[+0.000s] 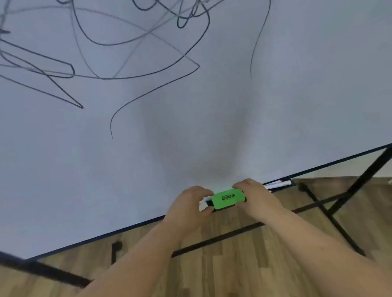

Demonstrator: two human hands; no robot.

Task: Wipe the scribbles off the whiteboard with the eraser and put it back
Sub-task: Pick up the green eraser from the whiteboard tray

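A large whiteboard (212,127) fills the upper view, its top half covered in looping black scribbles (116,59). At its bottom edge a green eraser (227,199) with a black label lies along the marker tray. My left hand (189,205) grips the eraser's left end and my right hand (256,196) grips its right end, fingers curled over both ends. The eraser's black underside is mostly hidden.
Two markers (278,184) lie on the tray just right of my right hand. Black stand legs and crossbars (323,207) spread under the board over a wooden plank floor (217,280). A diagonal black frame bar (375,167) rises at the right.
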